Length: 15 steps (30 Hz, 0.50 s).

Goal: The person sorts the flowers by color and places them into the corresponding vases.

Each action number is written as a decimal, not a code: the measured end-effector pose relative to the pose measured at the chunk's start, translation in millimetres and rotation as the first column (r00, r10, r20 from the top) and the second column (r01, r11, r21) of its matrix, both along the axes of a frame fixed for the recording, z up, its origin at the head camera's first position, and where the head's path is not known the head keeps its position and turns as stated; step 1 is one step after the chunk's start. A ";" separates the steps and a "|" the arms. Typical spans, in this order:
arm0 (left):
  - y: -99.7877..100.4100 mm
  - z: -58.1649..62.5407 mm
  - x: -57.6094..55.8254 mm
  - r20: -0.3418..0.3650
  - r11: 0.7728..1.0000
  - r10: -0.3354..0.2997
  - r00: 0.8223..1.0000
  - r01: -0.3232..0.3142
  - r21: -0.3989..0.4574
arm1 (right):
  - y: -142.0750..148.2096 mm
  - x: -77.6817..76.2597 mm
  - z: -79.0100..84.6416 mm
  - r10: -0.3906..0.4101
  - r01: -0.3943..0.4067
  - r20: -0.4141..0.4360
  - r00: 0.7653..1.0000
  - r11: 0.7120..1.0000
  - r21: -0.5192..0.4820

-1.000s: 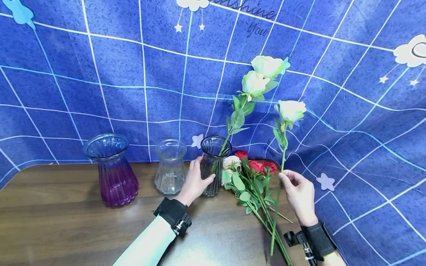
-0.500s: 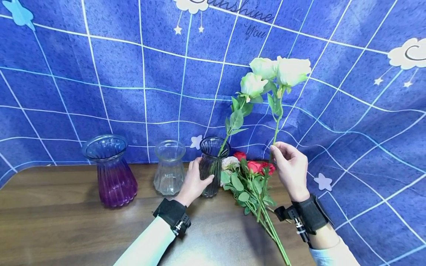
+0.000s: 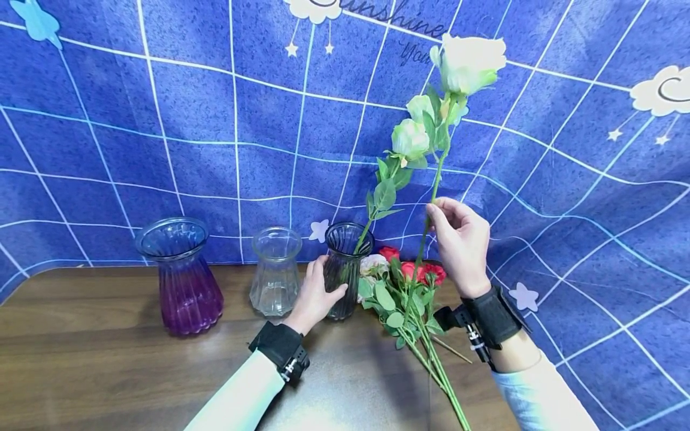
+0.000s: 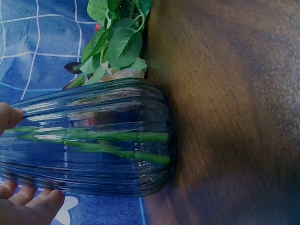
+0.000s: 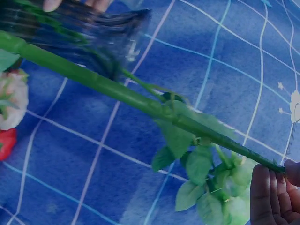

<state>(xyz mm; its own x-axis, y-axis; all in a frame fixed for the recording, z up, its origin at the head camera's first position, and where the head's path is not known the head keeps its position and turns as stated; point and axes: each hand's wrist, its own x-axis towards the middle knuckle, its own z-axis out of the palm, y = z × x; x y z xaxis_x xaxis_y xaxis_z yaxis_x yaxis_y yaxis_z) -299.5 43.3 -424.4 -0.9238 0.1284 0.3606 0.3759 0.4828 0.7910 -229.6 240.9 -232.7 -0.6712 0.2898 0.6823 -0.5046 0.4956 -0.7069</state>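
My left hand (image 3: 318, 294) grips the dark grey ribbed glass vase (image 3: 345, 287), which stands upright on the wooden table. Two green stems show through its glass (image 4: 117, 140) in the left wrist view. White-green roses (image 3: 411, 140) rise from this vase and lean right. With thumb and fingertips, my right hand (image 3: 462, 242) pinches the stem of another white rose (image 3: 471, 64), held upright to the right of the vase. Its bloom is above the other roses, and its lower stem passes in front of the flowers lying on the table.
Red roses (image 3: 412, 271) and a pale rose (image 3: 373, 264) lie right of the grey vase, stems toward the front. A clear glass vase (image 3: 275, 281) and a larger blue-purple vase (image 3: 188, 287) stand to the left. Behind the table (image 3: 108, 365) hangs a blue grid-patterned cloth (image 3: 188, 120).
My right hand has raised the white rose and brought it left toward the grey vase, its bloom now higher than the others. The left hand has stayed on the vase.
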 end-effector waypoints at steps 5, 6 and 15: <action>-0.2 0.0 0.3 0.006 1.000 -0.007 1.000 0.007 -0.003 | -8.9 -6.9 17.9 0.042 -0.047 -0.093 0.995 0.997 -0.055; -0.1 0.0 0.5 0.008 1.000 -0.008 1.000 0.008 -0.003 | -10.9 -8.2 21.3 0.052 -0.060 -0.115 0.992 0.996 -0.063; -0.6 0.9 0.2 0.035 1.000 -0.027 0.999 0.026 0.012 | -29.2 -18.2 46.6 0.060 -0.087 -0.262 0.963 0.992 -0.093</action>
<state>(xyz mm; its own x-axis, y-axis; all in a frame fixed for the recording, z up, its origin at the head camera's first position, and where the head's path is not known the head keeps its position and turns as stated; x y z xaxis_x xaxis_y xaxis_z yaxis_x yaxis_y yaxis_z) -299.3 42.8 -423.5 -0.9323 0.1491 0.3296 0.3603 0.4638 0.8094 -247.7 211.6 -186.1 -0.4986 0.3239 0.8041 -0.7089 0.3815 -0.5932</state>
